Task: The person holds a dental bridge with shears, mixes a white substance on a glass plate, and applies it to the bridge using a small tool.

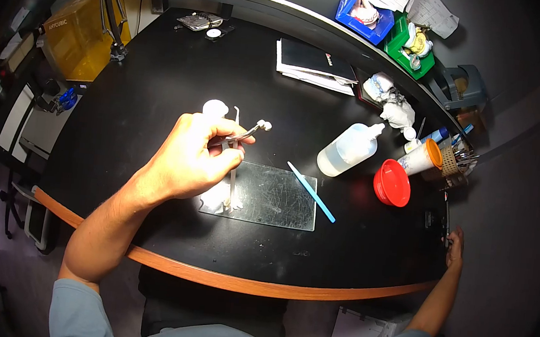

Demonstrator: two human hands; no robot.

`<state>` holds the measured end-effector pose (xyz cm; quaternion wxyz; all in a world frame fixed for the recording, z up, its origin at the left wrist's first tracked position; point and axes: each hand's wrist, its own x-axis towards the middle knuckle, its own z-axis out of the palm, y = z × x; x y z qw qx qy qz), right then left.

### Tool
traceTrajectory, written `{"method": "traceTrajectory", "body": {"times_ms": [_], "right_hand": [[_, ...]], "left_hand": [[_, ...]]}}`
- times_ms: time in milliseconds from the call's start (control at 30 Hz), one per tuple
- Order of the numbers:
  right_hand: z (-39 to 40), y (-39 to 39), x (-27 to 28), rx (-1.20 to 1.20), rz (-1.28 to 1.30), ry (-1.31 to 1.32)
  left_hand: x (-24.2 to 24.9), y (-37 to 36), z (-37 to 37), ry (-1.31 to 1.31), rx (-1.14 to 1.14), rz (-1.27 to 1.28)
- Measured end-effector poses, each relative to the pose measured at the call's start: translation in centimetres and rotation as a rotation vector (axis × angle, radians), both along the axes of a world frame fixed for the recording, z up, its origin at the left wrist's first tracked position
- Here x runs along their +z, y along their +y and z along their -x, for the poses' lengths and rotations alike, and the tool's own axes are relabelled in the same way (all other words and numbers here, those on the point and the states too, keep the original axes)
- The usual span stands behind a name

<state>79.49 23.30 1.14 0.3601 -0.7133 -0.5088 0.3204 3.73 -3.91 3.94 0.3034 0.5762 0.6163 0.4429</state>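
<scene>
Over the glass slab (267, 195), left hand (194, 156) pinches a metal spatula (234, 165), long axis upright, tip down. Right hand (455, 243) grips the worktop (161, 86) edge; bare worktop lies leftward.

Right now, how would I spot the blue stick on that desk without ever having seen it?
Start at the black desk, then find the clear glass slab near its front edge. The blue stick lies slanted across the slab's right end; it is thin and light blue, unlike the round red lid beyond it.
</scene>
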Motion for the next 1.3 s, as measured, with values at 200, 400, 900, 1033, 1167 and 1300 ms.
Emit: {"method": "traceTrajectory", "body": {"times_ms": [200, 400, 900, 1033, 1167, 1300], "right_hand": [[-0.9, 0.8, -0.6, 0.024, -0.018, -0.003], [-0.3, 0.7, -0.6, 0.018, -0.03, 0.01], [-8.9, 5.6, 1.8, -0.338, -0.837, -0.598], [10.8, -8.2, 16.1, 0.236, -1.368, -0.414], [26.4, -21.9, 20.6, 1.091, -1.435, -0.43], [33.4, -26.0, 19.9, 1.335, -1.382, -0.331]], "left_hand": [[0.0, 0.0, 0.0, 0.004, 0.002, -0.005], [0.1, -0.1, 0.0, 0.013, -0.004, -0.02], [-0.1, -0.2, 0.1, 0.073, 0.012, -0.067], [-0.9, 0.2, 0.1, -0.004, 0.004, -0.02], [-0.7, 0.2, 0.3, -0.06, -0.057, 0.017], [-1.2, 0.2, -0.2, -0.122, -0.032, -0.101]]}}
